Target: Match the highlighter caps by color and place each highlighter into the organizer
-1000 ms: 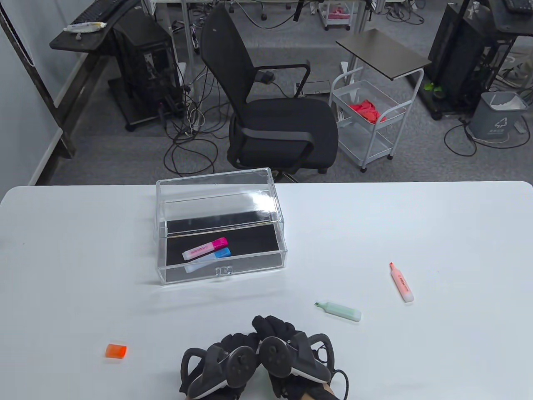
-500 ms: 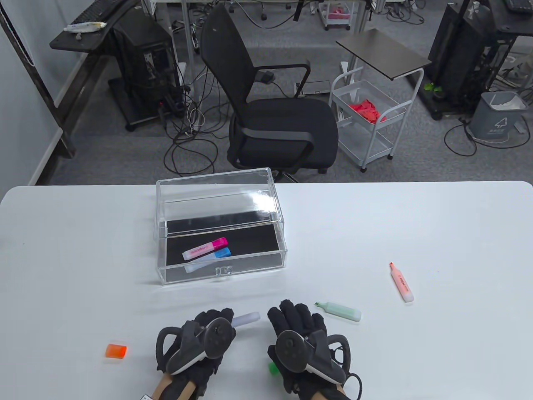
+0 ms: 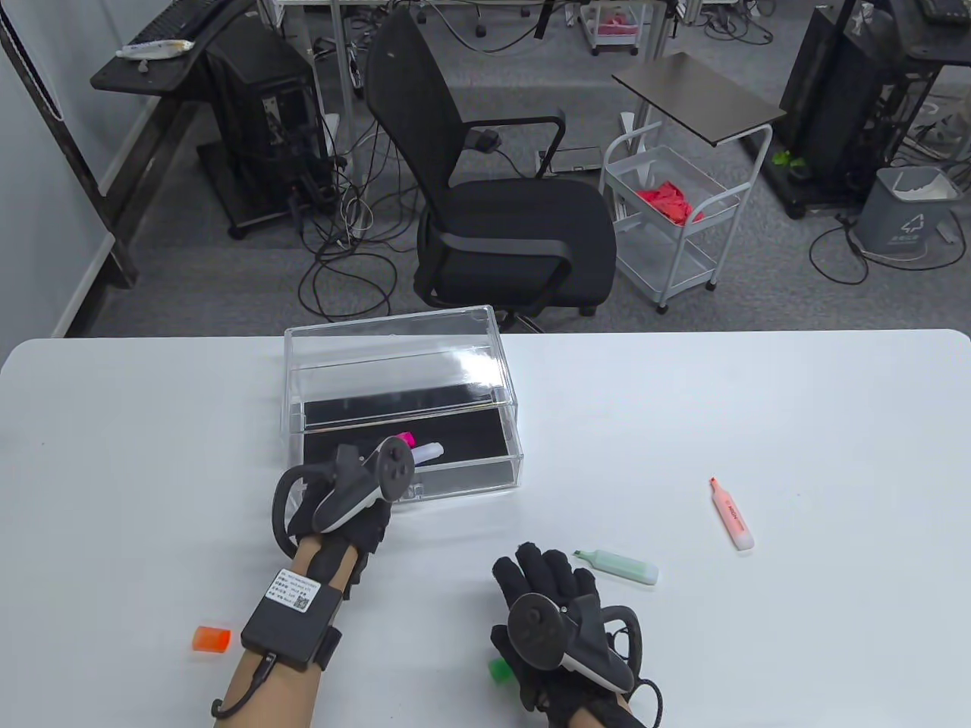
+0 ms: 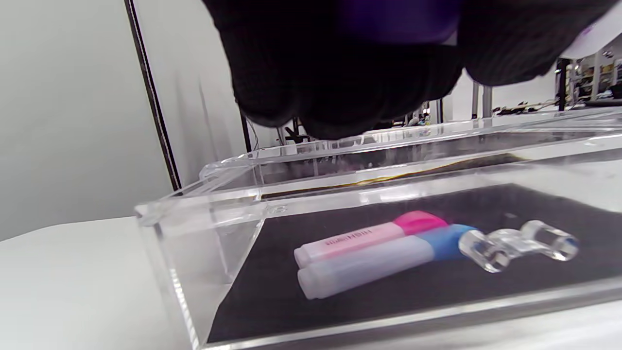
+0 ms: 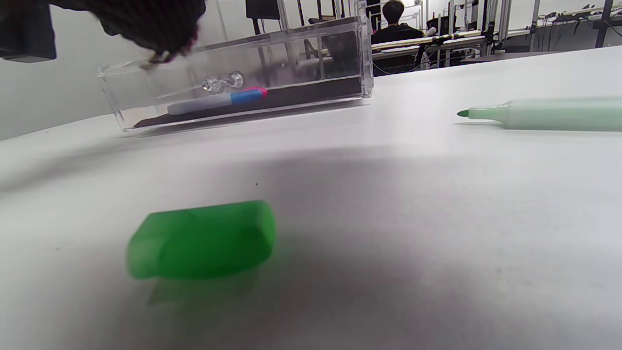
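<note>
My left hand (image 3: 377,481) hovers over the front of the clear organizer (image 3: 485,356) and grips a capped purple highlighter (image 3: 427,453), whose pale end sticks out to the right. In the left wrist view the curled fingers (image 4: 350,73) wrap the purple highlighter (image 4: 398,19) above the drawer. A pink highlighter (image 4: 369,236) and a blue highlighter (image 4: 379,262) lie capped on the black liner. My right hand (image 3: 542,569) rests flat and holds nothing. A green cap (image 5: 201,240) lies by its wrist. The uncapped green highlighter (image 3: 618,566) lies just right of its fingers.
An uncapped orange highlighter (image 3: 732,514) lies further right on the white table. Its orange cap (image 3: 212,639) sits near the front left. The organizer's clear handle (image 4: 515,243) juts from the drawer front. An office chair (image 3: 501,212) stands behind the table.
The hands were pressed together at the front edge, then parted. My left hand carried the purple highlighter forward to the organizer. My right hand settled flat beside the green highlighter.
</note>
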A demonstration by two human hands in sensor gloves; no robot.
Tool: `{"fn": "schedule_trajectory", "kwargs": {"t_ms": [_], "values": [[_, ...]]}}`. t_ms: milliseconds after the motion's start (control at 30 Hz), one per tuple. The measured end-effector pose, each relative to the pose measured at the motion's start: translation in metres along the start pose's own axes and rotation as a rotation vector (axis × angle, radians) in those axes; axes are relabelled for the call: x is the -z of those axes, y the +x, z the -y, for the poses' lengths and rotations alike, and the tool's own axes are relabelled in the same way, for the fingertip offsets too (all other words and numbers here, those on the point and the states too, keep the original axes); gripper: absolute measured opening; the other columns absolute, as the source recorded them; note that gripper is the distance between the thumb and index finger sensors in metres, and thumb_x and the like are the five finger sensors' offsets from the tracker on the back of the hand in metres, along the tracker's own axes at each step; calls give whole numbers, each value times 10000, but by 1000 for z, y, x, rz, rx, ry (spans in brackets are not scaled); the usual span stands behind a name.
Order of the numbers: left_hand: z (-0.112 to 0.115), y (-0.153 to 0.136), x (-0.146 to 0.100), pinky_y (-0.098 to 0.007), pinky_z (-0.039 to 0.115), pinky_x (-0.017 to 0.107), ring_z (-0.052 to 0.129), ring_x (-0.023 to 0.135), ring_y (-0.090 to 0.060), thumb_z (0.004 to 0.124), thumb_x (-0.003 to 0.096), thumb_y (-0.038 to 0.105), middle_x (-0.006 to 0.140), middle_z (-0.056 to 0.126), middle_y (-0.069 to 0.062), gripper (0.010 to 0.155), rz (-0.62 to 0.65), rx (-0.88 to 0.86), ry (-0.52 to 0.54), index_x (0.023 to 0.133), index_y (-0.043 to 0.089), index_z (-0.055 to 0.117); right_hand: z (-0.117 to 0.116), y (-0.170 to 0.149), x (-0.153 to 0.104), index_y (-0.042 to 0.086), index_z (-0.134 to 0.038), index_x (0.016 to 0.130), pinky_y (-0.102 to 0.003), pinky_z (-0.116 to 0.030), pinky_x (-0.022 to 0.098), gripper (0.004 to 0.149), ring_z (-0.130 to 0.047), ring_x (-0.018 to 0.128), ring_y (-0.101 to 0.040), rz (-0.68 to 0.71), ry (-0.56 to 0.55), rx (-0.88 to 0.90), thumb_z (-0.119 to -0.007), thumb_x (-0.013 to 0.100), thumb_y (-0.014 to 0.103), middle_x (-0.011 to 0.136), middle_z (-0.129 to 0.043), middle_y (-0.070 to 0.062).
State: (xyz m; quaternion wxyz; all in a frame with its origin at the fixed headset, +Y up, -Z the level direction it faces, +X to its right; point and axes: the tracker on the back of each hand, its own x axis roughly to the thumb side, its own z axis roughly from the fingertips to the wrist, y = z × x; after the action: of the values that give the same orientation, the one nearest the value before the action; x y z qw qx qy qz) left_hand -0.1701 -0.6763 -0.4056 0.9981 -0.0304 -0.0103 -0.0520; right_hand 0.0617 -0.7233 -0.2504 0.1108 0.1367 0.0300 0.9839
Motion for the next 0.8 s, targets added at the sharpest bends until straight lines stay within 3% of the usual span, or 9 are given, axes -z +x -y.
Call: {"fn": "schedule_trajectory", "kwargs": {"t_ms": [167,367,500,633,800], "values": [[10,-2,31,-325,806,646,889,776,-132,649,473,571,948,693,152,629,-61,15,-86,1058,390,504,-1,-4,2,275,-289,1027,-705,-319,692,790,-301,1040,-419,-13,7,16,-768,422,445,1123,-227,-82],[17,-10,41,-441,547,850,573,1108,-221,625,460,651,1132,470,142,717,-74,-107,-100,1097,422,389,-2,-9,4,278,-297,1028,-706,-314,692,784,-300,1039,-419,-26,24,20,-766,423,446,1125,-225,-85],[11,-9,35,-442,419,871,377,1181,-222,616,451,674,1183,330,155,743,-36,-121,-70,1102,429,356,-3,-8,5,281,-302,1028,-706,-312,692,781,-295,1040,-419,-26,30,14,-766,423,447,1126,-226,-83],[-1,-7,20,-443,406,855,329,1189,-227,611,442,685,1190,296,147,764,11,-116,-41,1105,423,337,-4,-8,5,284,-304,1030,-707,-305,691,777,-289,1039,-422,-25,34,12,-762,424,450,1127,-226,-82],[-16,-3,-16,-455,406,853,291,1197,-231,600,440,703,1199,253,142,790,67,-110,-8,1113,420,297,-5,-7,5,289,-311,1030,-712,-287,690,768,-274,1041,-422,-19,30,18,-752,424,455,1129,-221,-78]]}}
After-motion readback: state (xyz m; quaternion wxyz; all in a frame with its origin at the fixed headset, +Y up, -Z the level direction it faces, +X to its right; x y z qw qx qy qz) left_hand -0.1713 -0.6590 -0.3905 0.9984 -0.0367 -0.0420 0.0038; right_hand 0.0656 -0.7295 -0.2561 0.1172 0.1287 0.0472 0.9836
